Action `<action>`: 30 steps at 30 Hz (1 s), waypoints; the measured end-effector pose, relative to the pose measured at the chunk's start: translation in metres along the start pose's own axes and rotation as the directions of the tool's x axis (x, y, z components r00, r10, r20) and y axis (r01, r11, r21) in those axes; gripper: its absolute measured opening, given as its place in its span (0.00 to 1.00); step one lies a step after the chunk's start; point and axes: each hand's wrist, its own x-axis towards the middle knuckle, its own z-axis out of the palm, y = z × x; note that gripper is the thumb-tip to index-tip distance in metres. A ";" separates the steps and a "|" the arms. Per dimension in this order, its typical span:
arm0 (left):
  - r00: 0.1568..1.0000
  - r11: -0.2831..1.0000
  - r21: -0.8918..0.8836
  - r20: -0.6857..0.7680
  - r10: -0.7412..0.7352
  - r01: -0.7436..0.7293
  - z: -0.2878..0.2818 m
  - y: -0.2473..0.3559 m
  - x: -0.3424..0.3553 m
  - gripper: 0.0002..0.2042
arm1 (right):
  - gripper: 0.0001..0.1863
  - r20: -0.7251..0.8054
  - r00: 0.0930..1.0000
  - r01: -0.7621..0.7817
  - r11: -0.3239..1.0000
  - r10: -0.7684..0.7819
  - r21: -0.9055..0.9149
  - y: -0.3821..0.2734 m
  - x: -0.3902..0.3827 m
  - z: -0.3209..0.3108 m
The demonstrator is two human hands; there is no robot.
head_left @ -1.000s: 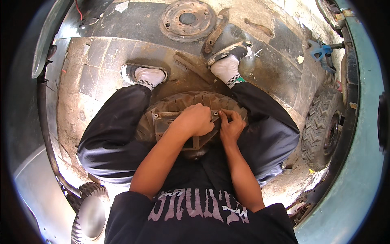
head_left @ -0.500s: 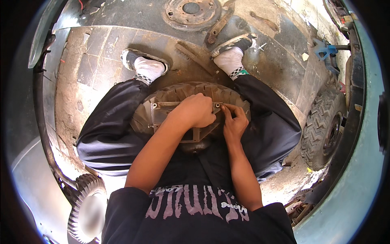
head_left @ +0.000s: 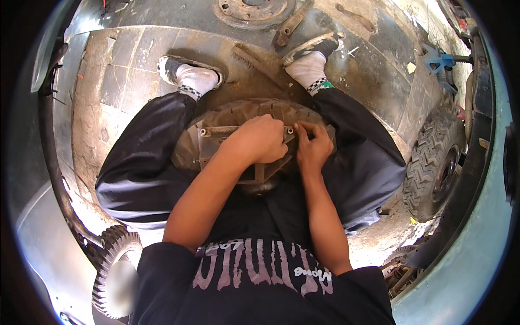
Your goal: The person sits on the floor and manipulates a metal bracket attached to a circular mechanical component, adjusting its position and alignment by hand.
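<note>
Left hand [head_left: 260, 142] clamped over metal bracket [head_left: 216, 142] atop small tyre [head_left: 244, 116] wedged between knees; right hand [head_left: 312, 147] pinching bolt at bracket edge. Larger wheel [head_left: 433, 162] close right.

Bright daylight from upper right, sharp centre, fisheye bending and dark rim.

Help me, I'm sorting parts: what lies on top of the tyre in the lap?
A metal bracket lies across the tyre; both hands press on it, hiding its middle and right end.
</note>
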 end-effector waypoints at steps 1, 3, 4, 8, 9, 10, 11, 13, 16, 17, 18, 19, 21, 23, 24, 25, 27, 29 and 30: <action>1.000 1.000 0.007 0.018 -0.015 0.015 0.000 -0.001 0.002 0.17 | 0.07 0.012 1.000 0.002 1.000 -0.002 -0.011 -0.002 0.008 0.004; 0.997 0.999 0.020 0.052 -0.049 0.048 -0.007 0.002 0.004 0.16 | 0.07 0.039 0.999 -0.029 0.999 0.029 0.014 -0.003 0.006 0.004; 0.999 0.999 -0.003 0.008 -0.033 0.033 0.000 0.000 0.002 0.16 | 0.07 0.053 0.997 -0.065 0.997 0.062 0.048 0.002 -0.002 0.001; 0.998 1.000 -0.023 -0.055 0.001 -0.002 0.008 -0.003 0.002 0.15 | 0.08 0.048 0.997 -0.060 0.995 0.056 0.085 0.012 -0.004 0.004; 0.999 1.000 -0.016 -0.032 -0.001 0.000 0.004 0.000 0.000 0.15 | 0.08 0.057 0.998 -0.036 0.997 0.033 0.062 0.008 0.001 0.007; 1.000 1.000 -0.009 -0.004 -0.018 0.018 0.001 0.001 0.000 0.15 | 0.08 0.067 0.998 -0.012 0.999 0.009 0.040 0.004 0.011 0.012; 0.999 0.999 -0.003 0.020 -0.034 0.034 -0.005 0.002 0.002 0.15 | 0.08 0.077 0.997 0.017 1.000 -0.019 0.018 0.001 0.017 0.013; 0.999 0.999 -0.014 0.017 -0.042 0.042 -0.002 0.000 0.001 0.15 | 0.08 0.047 0.999 0.009 0.998 -0.012 0.062 0.020 0.001 0.013; 0.999 0.999 -0.031 -0.035 -0.015 0.014 0.006 -0.003 0.002 0.15 | 0.07 0.005 0.999 0.033 0.996 -0.033 0.088 0.026 -0.002 0.012; 1.000 1.000 -0.016 -0.023 -0.014 0.013 0.004 -0.003 0.001 0.15 | 0.07 -0.002 0.999 0.041 0.995 -0.041 0.092 0.026 -0.004 0.014; 1.000 1.000 -0.001 -0.007 -0.007 0.007 0.003 -0.002 0.001 0.15 | 0.07 0.010 0.999 0.051 0.997 -0.051 0.062 0.019 -0.001 0.015; 1.000 1.000 0.005 0.010 -0.013 0.013 0.000 -0.001 0.001 0.15 | 0.07 0.023 0.998 0.061 0.998 -0.061 0.033 0.013 0.007 0.017; 0.999 0.999 0.012 0.032 -0.032 0.031 -0.009 0.002 0.000 0.15 | 0.08 0.038 0.997 0.070 0.998 -0.070 0.002 0.012 0.010 0.015; 0.999 0.999 -0.034 0.028 -0.040 0.041 -0.009 0.000 0.001 0.15 | 0.08 0.031 0.998 0.059 0.998 -0.058 -0.003 0.018 0.004 0.013; 0.999 0.997 -0.056 0.023 -0.043 0.044 -0.009 0.000 0.002 0.15 | 0.08 0.028 0.998 0.054 0.999 -0.054 0.006 0.020 0.001 0.011; 1.000 0.999 -0.043 0.014 -0.028 0.028 -0.006 0.001 0.002 0.15 | 0.08 0.026 0.998 0.049 0.999 -0.049 0.016 0.022 -0.002 0.009; 1.000 1.000 -0.013 0.001 -0.004 0.004 0.000 0.001 0.002 0.15 | 0.08 0.019 0.995 0.093 0.996 -0.093 -0.014 0.017 0.002 0.012; 1.000 1.000 -0.007 0.012 -0.022 0.022 -0.005 0.000 0.004 0.15 | 0.08 0.015 0.981 0.193 0.976 -0.193 -0.103 0.012 0.017 0.022; 0.999 0.999 -0.004 0.019 -0.032 0.032 -0.006 0.000 0.003 0.15 | 0.08 0.013 0.987 0.160 0.984 -0.159 -0.073 0.014 0.013 0.021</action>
